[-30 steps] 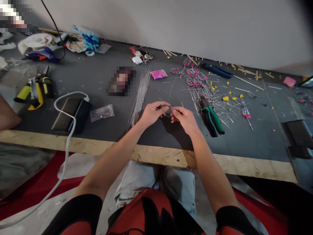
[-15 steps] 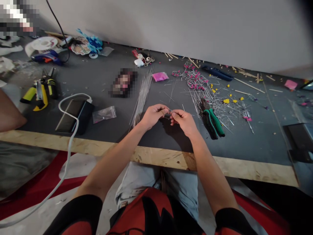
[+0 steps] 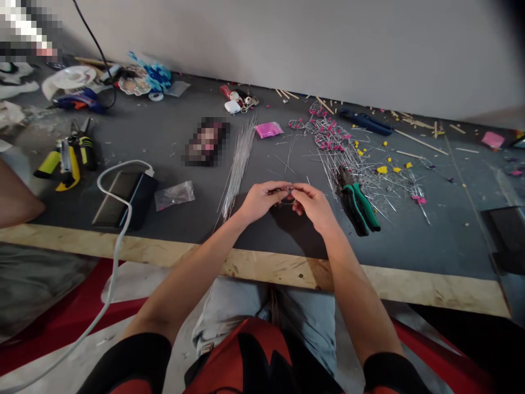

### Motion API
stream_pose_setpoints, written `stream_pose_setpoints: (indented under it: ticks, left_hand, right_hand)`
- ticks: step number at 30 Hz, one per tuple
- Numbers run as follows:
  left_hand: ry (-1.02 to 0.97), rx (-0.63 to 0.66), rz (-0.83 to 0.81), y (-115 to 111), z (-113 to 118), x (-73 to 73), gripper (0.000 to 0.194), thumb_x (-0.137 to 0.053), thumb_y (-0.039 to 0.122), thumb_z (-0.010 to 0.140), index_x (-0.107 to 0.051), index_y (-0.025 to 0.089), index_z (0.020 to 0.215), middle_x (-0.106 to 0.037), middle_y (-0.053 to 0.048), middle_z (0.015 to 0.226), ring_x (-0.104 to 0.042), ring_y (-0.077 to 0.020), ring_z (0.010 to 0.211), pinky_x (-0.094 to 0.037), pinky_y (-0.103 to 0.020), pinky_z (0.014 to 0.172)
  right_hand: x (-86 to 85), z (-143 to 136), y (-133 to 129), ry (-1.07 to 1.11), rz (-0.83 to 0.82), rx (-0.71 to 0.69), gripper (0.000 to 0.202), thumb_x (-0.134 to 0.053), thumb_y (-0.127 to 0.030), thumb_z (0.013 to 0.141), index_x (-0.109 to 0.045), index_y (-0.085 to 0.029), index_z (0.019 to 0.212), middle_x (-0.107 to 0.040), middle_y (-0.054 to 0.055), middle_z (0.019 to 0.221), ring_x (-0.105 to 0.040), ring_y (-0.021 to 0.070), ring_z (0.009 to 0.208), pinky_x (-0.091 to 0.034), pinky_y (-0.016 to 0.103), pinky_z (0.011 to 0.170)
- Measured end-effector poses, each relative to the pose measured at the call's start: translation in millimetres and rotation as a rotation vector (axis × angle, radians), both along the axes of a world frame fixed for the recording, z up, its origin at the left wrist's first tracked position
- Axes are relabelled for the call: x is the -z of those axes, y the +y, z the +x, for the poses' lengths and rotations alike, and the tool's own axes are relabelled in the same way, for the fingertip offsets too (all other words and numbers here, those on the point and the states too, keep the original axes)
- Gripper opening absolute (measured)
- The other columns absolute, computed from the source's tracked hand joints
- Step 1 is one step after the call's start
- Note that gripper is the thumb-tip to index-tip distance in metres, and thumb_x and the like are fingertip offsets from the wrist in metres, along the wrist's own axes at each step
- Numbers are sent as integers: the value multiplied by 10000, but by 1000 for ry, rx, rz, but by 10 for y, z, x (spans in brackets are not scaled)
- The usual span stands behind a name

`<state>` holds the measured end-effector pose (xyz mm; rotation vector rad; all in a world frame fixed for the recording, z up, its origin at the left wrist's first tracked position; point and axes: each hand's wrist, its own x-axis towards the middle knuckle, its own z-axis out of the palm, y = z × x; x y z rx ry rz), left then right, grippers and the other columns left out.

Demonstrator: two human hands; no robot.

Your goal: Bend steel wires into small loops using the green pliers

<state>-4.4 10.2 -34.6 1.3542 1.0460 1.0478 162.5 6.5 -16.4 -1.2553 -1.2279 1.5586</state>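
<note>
My left hand (image 3: 264,201) and my right hand (image 3: 309,201) meet over the near part of the table, fingertips almost touching. Both are closed in a pinch on a thin metal wire (image 3: 289,190), bent where it shows between the fingers; the rest is hidden. Left of my hands lies a bundle of straight wires (image 3: 238,169). On the right, pliers with green and black handles (image 3: 356,202) rest beside a heap of wires with pink beads (image 3: 328,134). Beyond my hands is a small bag of pink material (image 3: 269,129).
A power bank (image 3: 125,197) with a white cable (image 3: 117,249), a clear plastic bag (image 3: 175,195) and yellow-handled cutters (image 3: 68,158) lie to the left. Further back are a glue gun (image 3: 77,100) and keys (image 3: 246,100). Another person's arm (image 3: 18,194) rests at the left edge.
Both hands have shifted slightly nearer to me and to the right. The wire between my fingers now appears more curved. The objects on the table stay where they were.
</note>
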Motion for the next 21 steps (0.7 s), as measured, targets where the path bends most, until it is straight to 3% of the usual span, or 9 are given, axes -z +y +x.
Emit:
stream_pose_setpoints:
  ticks: [3, 10, 16, 21]
  left_hand:
    - [83, 29, 54, -9, -4, -13, 267, -633, 288, 772, -680, 209, 1022, -654, -24, 882, -534, -64, 591, -450, -225, 581]
    - [84, 39, -44, -29, 10, -33, 204, -652, 282, 745, -651, 155, 905, -651, -19, 761, -564, -83, 618, -444, -215, 575]
    - [130, 59, -10, -46, -4, -104, 156, -631, 257, 744, -648, 149, 854, -670, -29, 794, -600, -98, 697, -454, -224, 644]
    - [193, 42, 20, -61, 3, -110, 154, -621, 243, 743, -656, 153, 863, -673, -22, 765, -583, -94, 656, -432, -212, 603]
  right_hand:
    - [5, 0, -9, -91, 65, 1, 241, -612, -404, 750, -655, -211, 888, -567, -32, 668, -444, 65, 527, -325, 209, 473]
    - [-56, 14, -18, -216, 93, -89, 256, -553, -453, 784, -618, -207, 759, -487, -48, 590, -417, 96, 552, -306, 245, 535]
    - [-113, 28, -34, -269, 72, -158, 247, -518, -440, 811, -597, -215, 749, -523, -37, 614, -453, 108, 564, -348, 250, 562]
    - [-74, -1, -14, -216, 18, -137, 231, -525, -385, 807, -607, -197, 704, -576, -18, 671, -483, 103, 587, -377, 254, 598]
